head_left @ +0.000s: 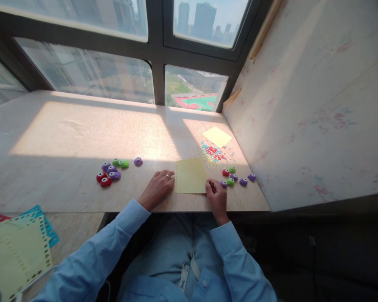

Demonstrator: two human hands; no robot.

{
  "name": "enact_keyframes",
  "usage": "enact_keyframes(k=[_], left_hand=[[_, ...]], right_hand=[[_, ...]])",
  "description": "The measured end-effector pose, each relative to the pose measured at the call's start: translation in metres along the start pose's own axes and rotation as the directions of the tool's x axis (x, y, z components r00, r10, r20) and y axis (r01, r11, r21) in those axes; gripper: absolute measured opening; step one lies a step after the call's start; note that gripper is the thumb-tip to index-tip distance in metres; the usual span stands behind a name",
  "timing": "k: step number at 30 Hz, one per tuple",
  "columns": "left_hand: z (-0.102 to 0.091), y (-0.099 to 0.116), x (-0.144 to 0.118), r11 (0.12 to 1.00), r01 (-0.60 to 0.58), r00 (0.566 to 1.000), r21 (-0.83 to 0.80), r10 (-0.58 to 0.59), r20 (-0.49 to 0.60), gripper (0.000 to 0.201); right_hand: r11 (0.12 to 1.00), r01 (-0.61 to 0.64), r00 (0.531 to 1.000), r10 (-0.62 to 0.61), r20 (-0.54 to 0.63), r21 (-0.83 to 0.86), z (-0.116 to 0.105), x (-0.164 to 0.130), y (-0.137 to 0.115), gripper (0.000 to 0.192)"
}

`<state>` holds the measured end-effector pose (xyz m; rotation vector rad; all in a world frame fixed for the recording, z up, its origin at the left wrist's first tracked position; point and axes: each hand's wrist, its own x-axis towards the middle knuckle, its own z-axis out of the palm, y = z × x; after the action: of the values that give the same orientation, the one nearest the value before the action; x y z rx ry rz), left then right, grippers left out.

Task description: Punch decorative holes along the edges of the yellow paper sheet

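A yellow sheet of paper [190, 176] lies between my hands near the front edge of the sill-like table, with a row of small holes along its left side. My left hand [157, 188], a ring on one finger, has its fingers bent at that left edge. At the lower right edge, my right hand [216, 195] pinches the paper between thumb and fingers. Just beyond my right hand sits a loose group of small one-eyed pieces in purple, green and red [234, 177]. A similar cluster [109, 172] lies to the left of my left hand.
Red, blue and yellow paper bits [214, 153] are scattered behind the sheet, near another yellow paper [217, 136]. A lone purple piece [138, 161] lies apart. Punched yellow sheets [22, 251] overlap a blue one [52, 230] at lower left. Windows and a patterned wall [318, 105] bound the surface.
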<state>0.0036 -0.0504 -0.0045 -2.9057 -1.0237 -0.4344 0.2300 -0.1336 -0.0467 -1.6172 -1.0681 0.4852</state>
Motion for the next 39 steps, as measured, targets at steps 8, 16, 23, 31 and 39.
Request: enact_keyframes(k=[8, 16, 23, 31, 39], left_hand=[[0.002, -0.003, 0.002, 0.989, 0.091, 0.994, -0.118, -0.097, -0.050, 0.013], [-0.035, -0.003, 0.021, 0.662, 0.283, 0.895, -0.694, -0.442, -0.056, 0.014], [-0.037, 0.014, 0.066, 0.141, 0.452, 0.752, -0.881, -0.592, 0.291, 0.024], [-0.018, 0.032, 0.155, 0.368, 0.452, 0.838, -0.813, -0.486, 0.246, 0.016], [-0.009, 0.030, 0.195, 0.624, 0.368, 0.884, -0.689, -0.465, 0.050, 0.010]], right_hand=[[1.000, 0.024, 1.000, -0.024, 0.012, -0.001, -0.001, 0.001, -0.002, 0.031], [0.999, 0.049, 0.999, -0.049, 0.021, 0.017, -0.001, 0.000, 0.001, 0.028], [0.998, 0.034, 0.999, -0.036, 0.035, 0.054, 0.000, 0.000, 0.002, 0.028], [0.997, 0.027, 0.998, -0.032, 0.056, 0.074, 0.001, 0.001, -0.001, 0.025], [0.996, 0.025, 0.998, -0.030, 0.048, 0.088, 0.001, 0.003, 0.000, 0.026]])
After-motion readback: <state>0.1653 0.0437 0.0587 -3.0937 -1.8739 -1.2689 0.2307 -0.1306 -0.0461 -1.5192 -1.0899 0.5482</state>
